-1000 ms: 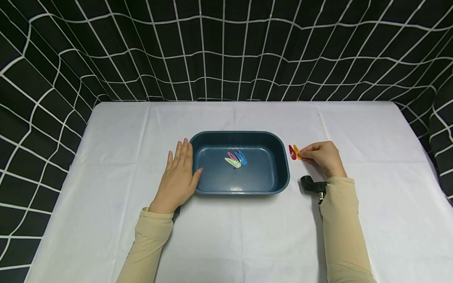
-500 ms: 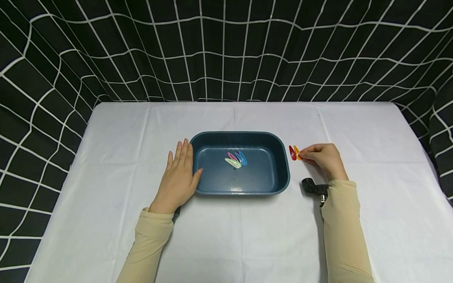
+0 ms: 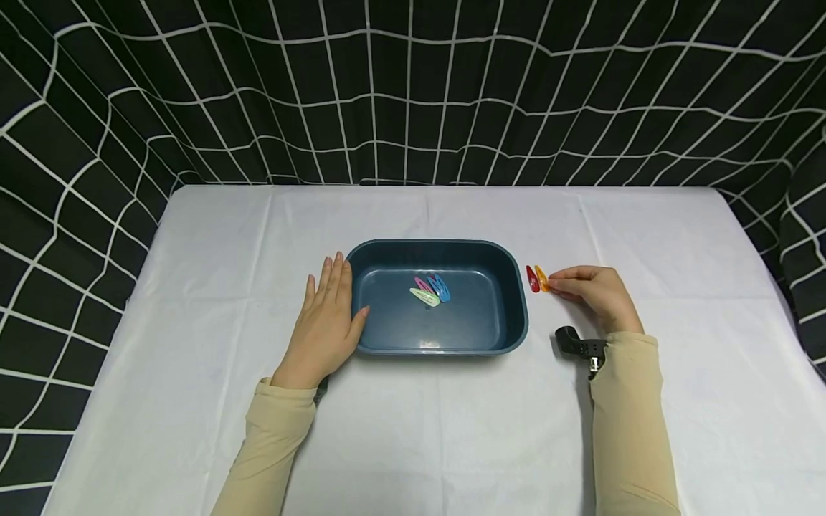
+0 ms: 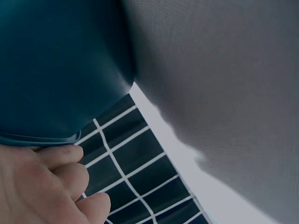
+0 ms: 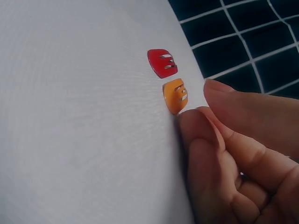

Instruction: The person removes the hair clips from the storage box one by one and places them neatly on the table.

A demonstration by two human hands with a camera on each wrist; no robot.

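Observation:
My left hand (image 3: 319, 322) lies against the left end of a dark blue plastic tray (image 3: 445, 353), fingers straight and thumb over the rim. In the left wrist view its fingertips touch the tray's rim (image 4: 42, 139). Pink, pale green (image 3: 424, 296) and blue (image 3: 439, 287) snap hair clips lie together inside the tray. To the right of it, a red hair clip (image 3: 532, 279) and an orange hair clip (image 3: 542, 278) rest side by side on the cloth. The right hand (image 3: 596, 294) is beside the orange clip; in the right wrist view, its fingertips are parted close to the clip's end.
A white cloth (image 3: 439, 430) with fold creases covers the table. Black fabric with a white grid (image 3: 413, 93) rises behind the table and at both sides. A black wrist camera mount (image 3: 581, 346) juts out from the right sleeve.
The right hand has shifted slightly right and toward the person, off the orange hair clip, which stays beside the red one. My left hand and the tray look unmoved.

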